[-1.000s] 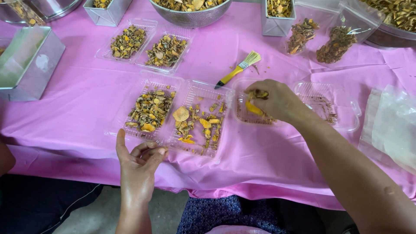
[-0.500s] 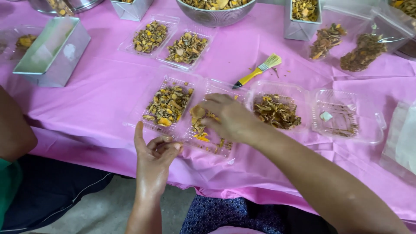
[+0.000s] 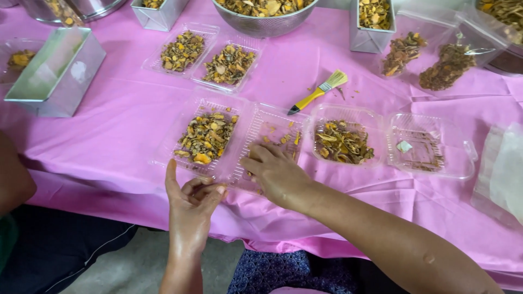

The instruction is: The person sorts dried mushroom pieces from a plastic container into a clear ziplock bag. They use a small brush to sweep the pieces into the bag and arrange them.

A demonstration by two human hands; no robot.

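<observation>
Right hand (image 3: 278, 174) palm down, fingers curled over lid half of open clear tray (image 3: 218, 139), grasp unclear. Left hand (image 3: 190, 204) cupped, palm up, empty, touching tray edge.

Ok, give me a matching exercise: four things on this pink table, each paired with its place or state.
Things:
1. brush
2. right hand
3. left hand
4. steel bowl

Places or states:
A. at the table's near edge, below the open clear tray
B. top centre, full of dried pieces
C. resting in the tray's nearly empty half
D. lying between the trays, yellow handle

Pairs: 1-D, 2-C, 3-A, 4-B
</observation>
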